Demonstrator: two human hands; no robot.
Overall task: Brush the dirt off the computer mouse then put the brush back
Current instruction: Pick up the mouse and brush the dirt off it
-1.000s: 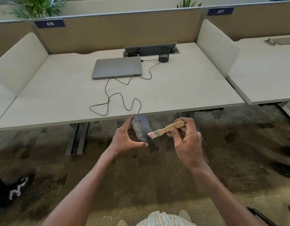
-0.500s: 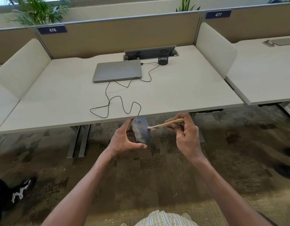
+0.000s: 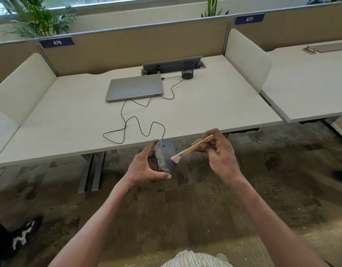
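Just off the desk's (image 3: pixel 204 112) front edge, over the carpet, I see the left hand (image 3: pixel 147 166) clamped around the mouse (image 3: pixel 166 157) while the right hand (image 3: pixel 221 151) pinches the brush (image 3: pixel 193 148), bristles touching the mouse's right side; the mesh cup (image 3: pixel 187 70) by the back edge looks empty.

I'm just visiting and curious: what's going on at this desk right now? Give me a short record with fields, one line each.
activity: brushing dirt off a computer mouse
left hand: holds the mouse in the air, just off the desk's near edge
right hand: holds the brush by its wooden handle
brush bristles: at the mouse's right side
mouse cable: runs in loops over the desk toward the laptop
laptop: shut, flat on the desk
pen cup: black mesh, behind the laptop to the right
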